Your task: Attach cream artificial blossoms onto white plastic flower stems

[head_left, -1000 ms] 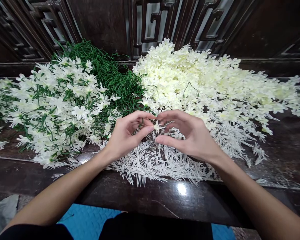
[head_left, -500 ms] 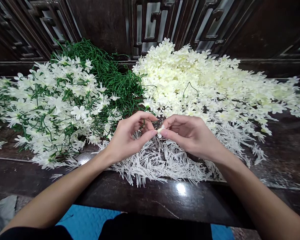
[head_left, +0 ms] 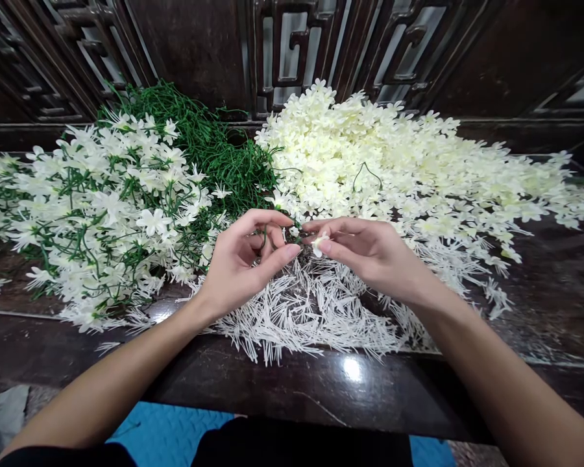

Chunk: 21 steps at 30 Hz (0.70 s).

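My left hand (head_left: 246,256) is curled, thumb and index fingertips a little apart, with a thin green plastic stem (head_left: 265,237) showing inside its fingers. A small green and white piece near its index fingertip is too small to make out clearly. Close by on the right, my right hand (head_left: 370,256) pinches a small white artificial flower (head_left: 320,245) between thumb and fingers. Under both hands lies a heap of white thread-like stamens (head_left: 292,318). Behind the right hand spreads a large pile of loose cream flower petals (head_left: 370,155).
Assembled white flowers with green stems (head_left: 111,214) are heaped on the left. Bare green stems (head_left: 199,143) lie in a tangle behind them. The dark wooden bench (head_left: 253,383) has a carved backrest (head_left: 194,52). A blue mat (head_left: 175,428) is below.
The fingertips have moved slightly apart. The small flower, earlier pinched between both hands, is now in my right hand, which has tilted. The piles stay as they were.
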### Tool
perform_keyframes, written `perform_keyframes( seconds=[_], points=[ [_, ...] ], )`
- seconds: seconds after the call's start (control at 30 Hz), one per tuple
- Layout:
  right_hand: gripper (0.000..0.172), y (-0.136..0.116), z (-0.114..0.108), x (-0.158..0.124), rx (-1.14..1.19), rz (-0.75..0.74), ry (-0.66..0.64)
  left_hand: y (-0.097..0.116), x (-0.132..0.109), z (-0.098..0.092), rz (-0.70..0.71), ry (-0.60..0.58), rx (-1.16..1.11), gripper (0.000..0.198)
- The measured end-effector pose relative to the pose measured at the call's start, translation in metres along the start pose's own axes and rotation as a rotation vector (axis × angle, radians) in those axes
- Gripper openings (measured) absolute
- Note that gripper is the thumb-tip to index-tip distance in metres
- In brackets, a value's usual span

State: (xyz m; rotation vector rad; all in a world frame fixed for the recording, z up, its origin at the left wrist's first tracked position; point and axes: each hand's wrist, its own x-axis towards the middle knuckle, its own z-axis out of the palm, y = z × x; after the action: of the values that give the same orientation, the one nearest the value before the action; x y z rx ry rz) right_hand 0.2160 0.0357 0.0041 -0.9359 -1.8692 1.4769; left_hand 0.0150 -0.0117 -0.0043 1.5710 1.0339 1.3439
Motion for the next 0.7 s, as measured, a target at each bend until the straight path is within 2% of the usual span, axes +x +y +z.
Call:
perform_keyframes(
  seconds=[0.13,0.27,0.43,0.57,0.7],
  points=[
    [0.008,0.003,0.0056,0.0002,0.096,-0.015,-0.058,-0.0007,0.0,0.0006,-0.034,-0.02,0.044,0.023],
    [0.007,0.0034,0.0058,-0.0005,0.112,-0.044,-0.042,-0.0025,0.0009,-0.0002,-0.041,-0.059,0.223,0.013],
    [0.006,-0.0025,0.0062,-0.0015,0.1,-0.05,-0.052,-0.004,0.0021,-0.0015,-0.072,-0.134,0.354,0.015],
    [0.007,-0.0058,0.006,-0.0023,0.107,-0.078,-0.055,-0.0059,0.0019,-0.0026,-0.042,-0.128,0.356,0.008],
    [0.004,-0.0036,0.0039,-0.0041,-0.018,-0.134,0.001,-0.0078,0.0016,-0.0037,0.039,-0.068,0.358,0.005]
  ],
)
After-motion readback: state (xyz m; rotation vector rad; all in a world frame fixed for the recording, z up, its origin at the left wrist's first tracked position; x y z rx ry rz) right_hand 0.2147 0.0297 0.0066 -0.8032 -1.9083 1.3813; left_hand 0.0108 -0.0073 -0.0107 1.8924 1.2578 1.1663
